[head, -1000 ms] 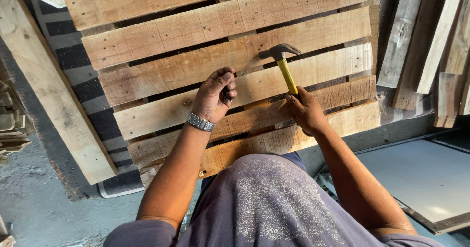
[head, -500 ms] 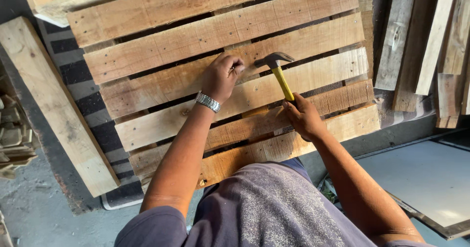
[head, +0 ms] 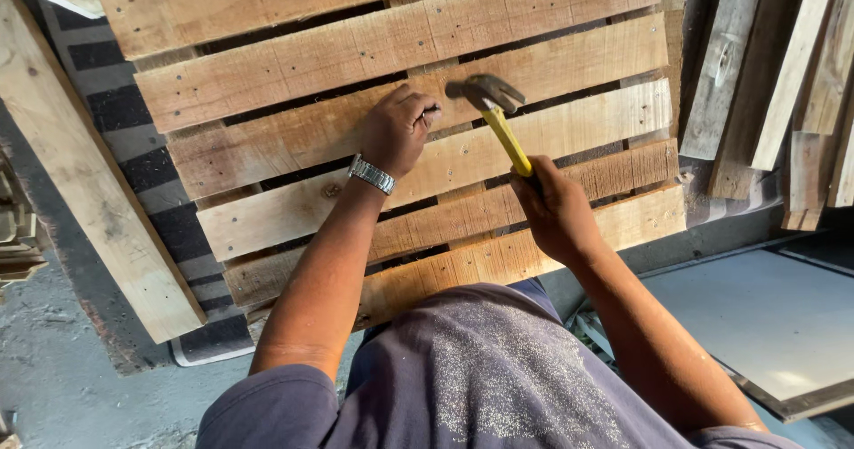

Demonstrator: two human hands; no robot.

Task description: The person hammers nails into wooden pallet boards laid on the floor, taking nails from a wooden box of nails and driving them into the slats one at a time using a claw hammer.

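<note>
A wooden pallet (head: 267, 84) of several rough slats lies in front of me. My left hand (head: 398, 130), with a metal wristwatch, rests on a middle slat, its fingers pinched together near the hammer's head; what they pinch is too small to see. My right hand (head: 553, 207) grips the yellow handle of a claw hammer (head: 495, 111). The steel head of the hammer sits just right of my left fingertips, close above the slat.
A loose plank (head: 84, 173) lies diagonally at the left of the pallet. More boards (head: 783, 75) lean at the right. A flat grey panel (head: 783, 324) lies at the lower right. A black-and-white striped mat (head: 142, 164) shows under the pallet.
Both hands have moved up the pallet to a higher slat. The hammer head has come nearer to my left fingertips.
</note>
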